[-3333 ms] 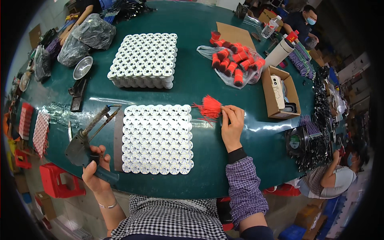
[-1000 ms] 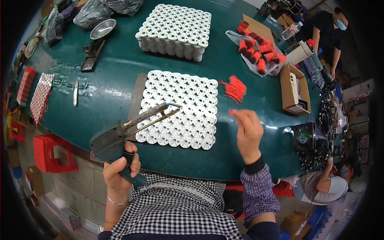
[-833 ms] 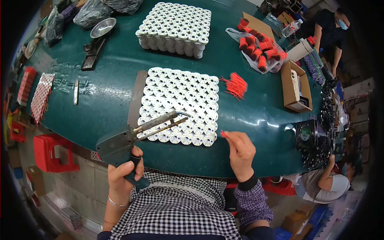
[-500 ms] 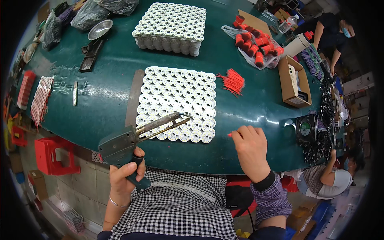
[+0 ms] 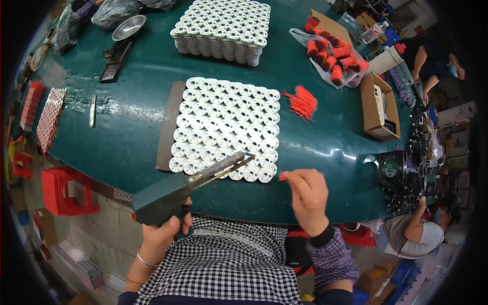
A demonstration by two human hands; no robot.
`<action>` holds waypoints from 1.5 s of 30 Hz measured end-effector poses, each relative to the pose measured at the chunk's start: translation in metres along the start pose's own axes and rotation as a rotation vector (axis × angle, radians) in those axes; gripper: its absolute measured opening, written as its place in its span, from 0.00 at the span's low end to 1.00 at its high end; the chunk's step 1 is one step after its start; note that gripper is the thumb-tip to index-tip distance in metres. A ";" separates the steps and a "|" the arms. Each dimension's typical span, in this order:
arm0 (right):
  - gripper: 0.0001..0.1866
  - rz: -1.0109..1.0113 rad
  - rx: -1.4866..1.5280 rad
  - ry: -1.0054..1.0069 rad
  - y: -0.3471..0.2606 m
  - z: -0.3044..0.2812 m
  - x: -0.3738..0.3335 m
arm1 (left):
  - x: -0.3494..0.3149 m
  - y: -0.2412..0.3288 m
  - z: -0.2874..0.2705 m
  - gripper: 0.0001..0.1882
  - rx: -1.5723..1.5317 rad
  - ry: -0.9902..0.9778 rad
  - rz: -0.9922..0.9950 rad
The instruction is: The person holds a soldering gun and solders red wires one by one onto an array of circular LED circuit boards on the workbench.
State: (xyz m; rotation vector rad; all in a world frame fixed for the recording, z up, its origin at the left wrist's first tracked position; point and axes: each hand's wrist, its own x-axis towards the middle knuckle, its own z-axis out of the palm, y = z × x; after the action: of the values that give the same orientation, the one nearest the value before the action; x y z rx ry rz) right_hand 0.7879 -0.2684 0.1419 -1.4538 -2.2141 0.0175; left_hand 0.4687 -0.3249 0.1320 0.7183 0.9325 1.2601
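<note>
In my left hand [image 5: 161, 236] is a soldering gun [image 5: 162, 197], its handle gripped and its metal barrel pointing up and right. The tip sits over the lower right part of a block of round white LED boards [image 5: 226, 119] laid in rows on the table; whether it touches a board I cannot tell. My right hand [image 5: 309, 198] is closed in a pinch on short red wires [image 5: 282, 177], just off the block's lower right corner. A loose pile of red wires [image 5: 302, 103] lies to the right of the block.
Beyond the block rises a stack of white boards [image 5: 221, 38]. A bag of red wire bundles [image 5: 336, 57], a bottle [image 5: 386, 60] and a cardboard box [image 5: 380, 109] stand at the right. A flat dark bar [image 5: 170, 127] lies along the block's left edge. Co-workers are at the right.
The soldering gun has moved right and slightly down over the boards. My right hand has shifted left toward the block's corner, and the red wires at its fingertips now show more clearly.
</note>
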 end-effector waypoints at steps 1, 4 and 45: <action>0.10 0.096 0.160 0.125 -0.004 0.009 -0.007 | -0.001 -0.001 0.001 0.31 0.002 -0.003 -0.004; 0.16 0.108 0.267 0.235 -0.012 0.029 -0.018 | -0.007 0.004 0.004 0.25 0.126 -0.072 -0.119; 0.18 0.062 0.239 0.220 -0.003 0.050 -0.024 | 0.013 -0.015 0.036 0.12 0.936 -0.240 0.254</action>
State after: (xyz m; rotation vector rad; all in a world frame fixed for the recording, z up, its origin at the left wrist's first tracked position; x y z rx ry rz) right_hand 0.7725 -0.2775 0.0890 -1.3239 -1.9184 0.1316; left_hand 0.5084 -0.3132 0.1329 1.7218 1.2492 0.8708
